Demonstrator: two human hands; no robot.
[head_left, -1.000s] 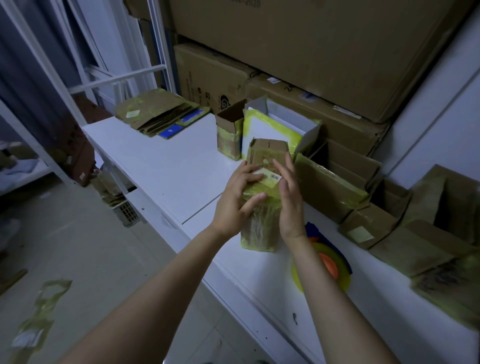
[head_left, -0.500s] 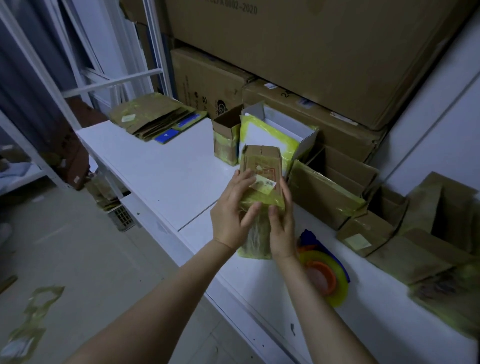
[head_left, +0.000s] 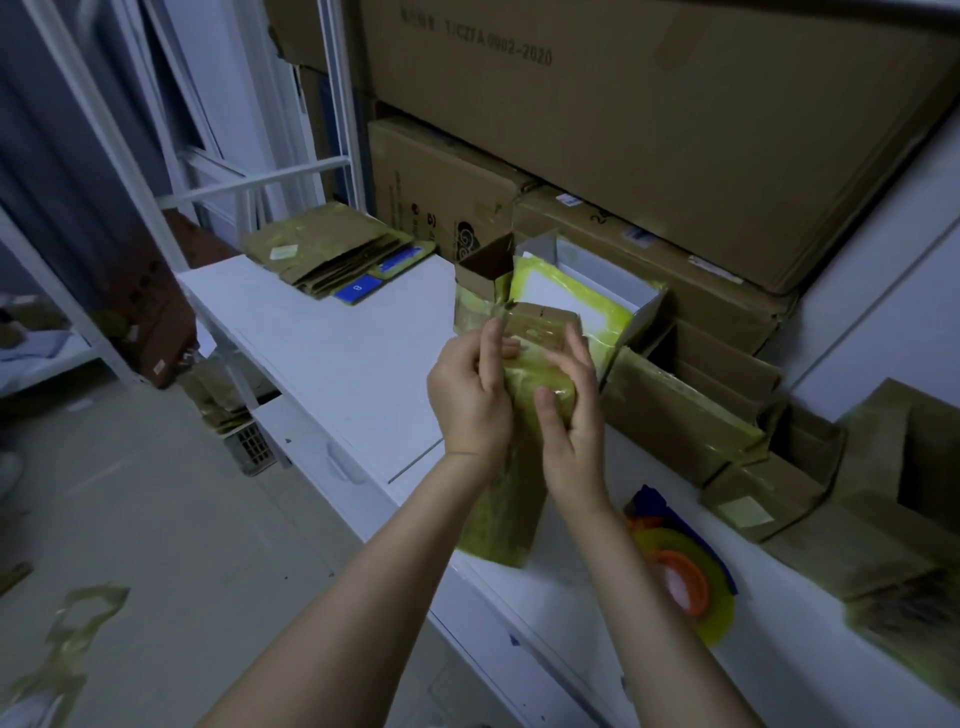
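A small brown cardboard box (head_left: 540, 332) wrapped in yellow-green tape stands upright on the white table (head_left: 332, 353), its lower part (head_left: 498, 519) showing between my forearms. My left hand (head_left: 470, 395) grips its left side, fingers curled over the upper left edge. On the right side my right hand (head_left: 571, 415) holds the box, thumb pressed on the taped front and fingers round the right edge. The box's middle is hidden behind both hands.
Opened taped boxes (head_left: 675, 410) line the back right of the table. A white box (head_left: 597, 291) stands behind my hands. A tape roll (head_left: 685, 577) lies near the front edge. Flattened cartons (head_left: 332, 254) lie at the far left. Large cartons (head_left: 623, 114) are stacked behind.
Both hands have shifted on the box: the label seen on its front earlier is now covered, and my right thumb has come onto the taped front.
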